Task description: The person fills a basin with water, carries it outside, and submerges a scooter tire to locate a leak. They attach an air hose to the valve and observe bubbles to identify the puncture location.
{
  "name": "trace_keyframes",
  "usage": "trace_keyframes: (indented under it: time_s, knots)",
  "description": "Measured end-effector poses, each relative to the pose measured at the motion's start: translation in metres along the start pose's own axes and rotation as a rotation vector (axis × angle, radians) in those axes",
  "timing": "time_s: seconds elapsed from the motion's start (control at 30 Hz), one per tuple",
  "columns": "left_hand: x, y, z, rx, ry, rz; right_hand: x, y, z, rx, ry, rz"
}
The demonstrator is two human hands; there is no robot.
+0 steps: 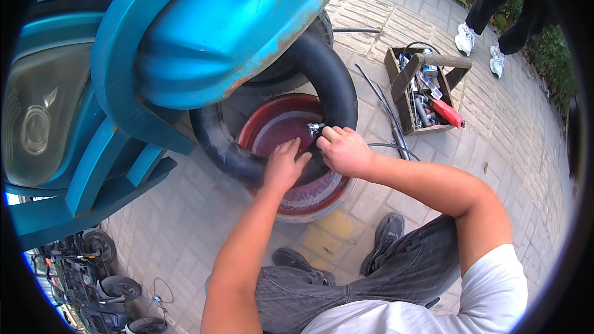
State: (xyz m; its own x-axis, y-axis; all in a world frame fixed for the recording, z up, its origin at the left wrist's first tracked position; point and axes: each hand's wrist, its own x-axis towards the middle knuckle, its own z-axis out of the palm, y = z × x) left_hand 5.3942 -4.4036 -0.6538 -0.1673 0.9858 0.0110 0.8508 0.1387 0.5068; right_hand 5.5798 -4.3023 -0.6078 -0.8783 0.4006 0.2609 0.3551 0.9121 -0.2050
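An inflated black rubber inner tube (336, 83) lies over a round red basin (253, 120) on the paving, partly under the turquoise front fender (199, 41) of a vehicle. My left hand (284, 162) rests on the near part of the tube, its fingers extended over the basin. At the tube's right side, my right hand (344, 149) has bent fingers against the rubber, next to a shiny metal fitting (314, 128) on the tube's inner side. Whether these fingers pinch the tube or the fitting is hidden. The basin seems to hold liquid.
A wooden tool box (399, 88) with a red-handled tool (448, 112) stands to the right. Long dark levers (390, 116) and a black hose (394, 145) lie beside it. A person's legs (487, 14) are at the upper right. Parked two-wheelers (100, 283) stand at the lower left.
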Motion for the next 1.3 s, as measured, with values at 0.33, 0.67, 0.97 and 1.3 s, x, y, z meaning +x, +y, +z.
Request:
trace_keyframes:
  time_s: [0.33, 0.67, 0.97, 1.3]
  knots:
    - [0.049, 0.034, 0.082, -0.453, 0.505, -0.261, -0.007, 0.024, 0.027, 0.409, -0.139, 0.341]
    - [0.059, 0.008, 0.074, -0.749, 0.514, -0.398, 0.014, 0.022, 0.024, 0.520, -0.248, 0.440]
    - [0.051, 0.011, 0.060, -1.780, 0.237, -0.502, 0.031, 0.015, 0.044, 0.433, -0.124, 0.412]
    - [0.050, 0.004, 0.054, -1.881, 0.083, -0.508, 0.026, 0.016, 0.022, 0.583, 0.094, 0.650]
